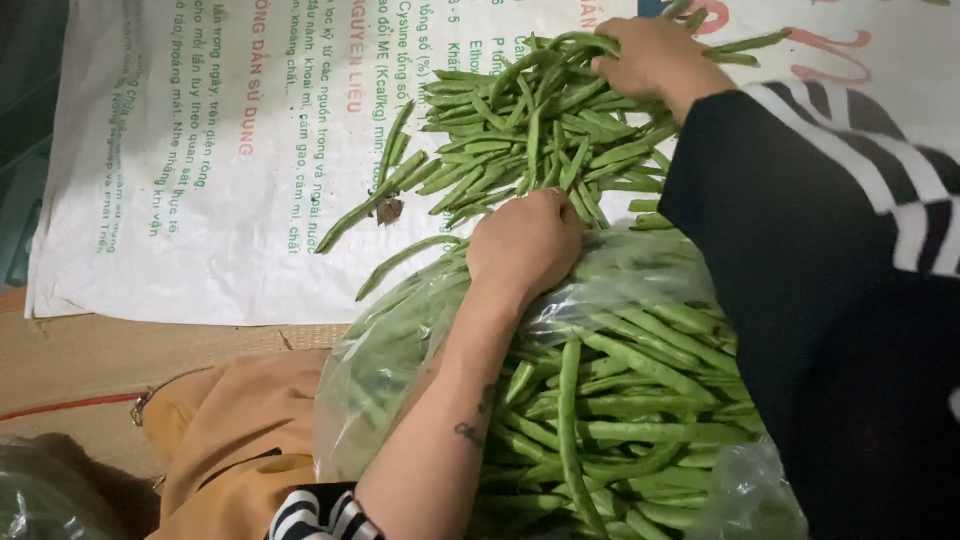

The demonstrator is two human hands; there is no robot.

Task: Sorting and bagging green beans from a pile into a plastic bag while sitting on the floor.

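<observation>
Left hand (527,240) closed in a fist at the mouth of the clear plastic bag (400,340), fingers hidden; whether it grips beans cannot be told. Right hand (655,55) lies curled on the loose green beans (530,140) piled near the far right edge of the white printed sack (200,200); fingertips buried. Black sleeve (800,300) covers the sack's right side. Sack's left half lies bare.

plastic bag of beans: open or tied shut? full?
Open and well filled. The clear plastic bag gapes toward the loose pile, green beans packed inside, left hand resting at its mouth.
</observation>
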